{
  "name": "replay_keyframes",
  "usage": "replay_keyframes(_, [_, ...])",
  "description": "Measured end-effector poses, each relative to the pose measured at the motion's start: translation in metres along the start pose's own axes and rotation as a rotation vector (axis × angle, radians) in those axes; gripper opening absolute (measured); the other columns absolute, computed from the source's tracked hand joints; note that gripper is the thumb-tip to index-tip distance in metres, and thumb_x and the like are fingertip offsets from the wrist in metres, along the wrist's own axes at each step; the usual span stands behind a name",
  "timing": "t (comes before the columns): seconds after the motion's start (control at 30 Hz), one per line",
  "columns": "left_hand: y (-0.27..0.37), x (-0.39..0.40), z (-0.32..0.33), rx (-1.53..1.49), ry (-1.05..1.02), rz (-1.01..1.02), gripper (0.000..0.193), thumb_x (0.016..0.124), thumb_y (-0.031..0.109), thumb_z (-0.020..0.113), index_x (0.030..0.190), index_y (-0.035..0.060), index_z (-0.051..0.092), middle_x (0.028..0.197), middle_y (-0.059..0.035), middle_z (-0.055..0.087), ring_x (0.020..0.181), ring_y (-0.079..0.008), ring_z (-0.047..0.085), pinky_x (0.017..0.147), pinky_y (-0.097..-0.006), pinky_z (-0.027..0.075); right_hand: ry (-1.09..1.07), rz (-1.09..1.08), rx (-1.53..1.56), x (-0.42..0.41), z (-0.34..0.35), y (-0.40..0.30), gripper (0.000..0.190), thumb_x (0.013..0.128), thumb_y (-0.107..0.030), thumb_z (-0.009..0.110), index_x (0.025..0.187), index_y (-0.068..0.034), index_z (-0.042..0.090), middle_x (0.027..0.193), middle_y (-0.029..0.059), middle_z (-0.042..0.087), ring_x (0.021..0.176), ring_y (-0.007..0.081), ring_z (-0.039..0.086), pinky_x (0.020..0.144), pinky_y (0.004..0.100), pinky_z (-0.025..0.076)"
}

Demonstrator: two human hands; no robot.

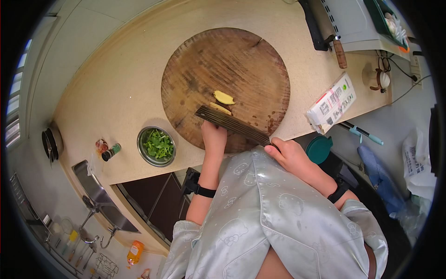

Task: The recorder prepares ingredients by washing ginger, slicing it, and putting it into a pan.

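Note:
A round wooden chopping board lies before me on the counter. My right hand grips the handle of a dark, ridged-looking knife, whose blade slants across the board's near part. Just under the blade's far end is my left hand, its fingertips partly hidden by the knife; whether they hold anything I cannot tell. Beyond the blade lies a yellow slice, apparently ginger, with a thinner yellow piece close along the blade. Left of the board, a metal bowl holds chopped green leaves.
A small spice jar stands left of the bowl, near a steel sink. A white plastic-wrapped packet rests at the counter's right edge. Beyond it, a wooden-handled cleaver sticks out of a black holder. A green lid sits below the counter's edge.

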State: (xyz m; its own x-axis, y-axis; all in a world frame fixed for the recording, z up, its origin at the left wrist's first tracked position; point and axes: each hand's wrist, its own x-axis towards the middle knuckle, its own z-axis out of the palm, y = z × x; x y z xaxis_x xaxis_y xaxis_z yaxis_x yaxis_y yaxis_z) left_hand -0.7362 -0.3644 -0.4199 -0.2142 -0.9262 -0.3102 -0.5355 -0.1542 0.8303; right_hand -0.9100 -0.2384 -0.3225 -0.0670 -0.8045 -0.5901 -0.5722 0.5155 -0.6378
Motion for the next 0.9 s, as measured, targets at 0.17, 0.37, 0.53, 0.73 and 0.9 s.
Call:
replay_keyframes(0.17, [-0.009,0.001,0.003,0.022,0.0,-0.017,0.012,0.078,0.0,0.054,0.088,-0.0048,0.059,0.078,-0.0118,0.065,0.07,-0.0179,0.062,0.061,-0.029,0.046,-0.003,0.017,0.027,0.001,0.002,0.0,0.044,0.09,-0.044,0.045,0.08,-0.001,0.052,0.061,0.0235,0.055,0.065,0.042,0.056,0.058,0.0481,0.044])
replay_keyframes(0.37, [-0.015,0.002,0.004,0.025,0.002,-0.042,0.008,0.08,0.001,0.051,0.084,-0.0053,0.055,0.068,-0.0092,0.062,0.055,-0.0132,0.057,0.049,-0.0272,0.044,-0.01,0.031,0.029,0.007,0.0,-0.009,0.046,0.09,-0.043,0.044,0.078,0.0,0.052,0.062,0.0238,0.055,0.065,0.0423,0.056,0.059,0.0483,0.044])
replay_keyframes(0.53, [-0.009,0.004,0.0,-0.076,-0.055,-0.201,0.019,0.077,0.007,0.055,0.093,-0.0026,0.057,0.077,-0.0207,0.062,0.074,-0.0348,0.062,0.064,-0.0363,0.046,-0.039,0.027,0.078,0.02,0.0,-0.01,0.051,0.09,-0.044,0.043,0.07,0.002,0.052,0.064,0.0249,0.055,0.065,0.042,0.056,0.059,0.0466,0.043])
replay_keyframes(0.73, [-0.005,0.005,0.002,-0.051,-0.04,-0.198,0.014,0.079,0.009,0.054,0.087,-0.0016,0.055,0.067,-0.0175,0.059,0.063,-0.0323,0.06,0.059,-0.0366,0.045,-0.03,0.009,0.139,0.066,0.013,-0.029,0.055,0.091,-0.044,0.042,0.07,0.005,0.053,0.067,0.0258,0.055,0.067,0.0417,0.055,0.061,0.0446,0.043])
replay_keyframes(0.9, [-0.005,0.004,0.0,-0.029,-0.042,-0.047,0.02,0.086,0.015,0.053,0.077,-0.0019,0.049,0.055,-0.006,0.052,0.044,-0.0113,0.05,0.044,-0.0274,0.04,0.007,-0.051,0.309,0.067,0.012,-0.01,0.053,0.092,-0.042,0.042,0.071,0.005,0.05,0.063,0.0225,0.052,0.058,0.0334,0.05,0.058,0.0394,0.041])
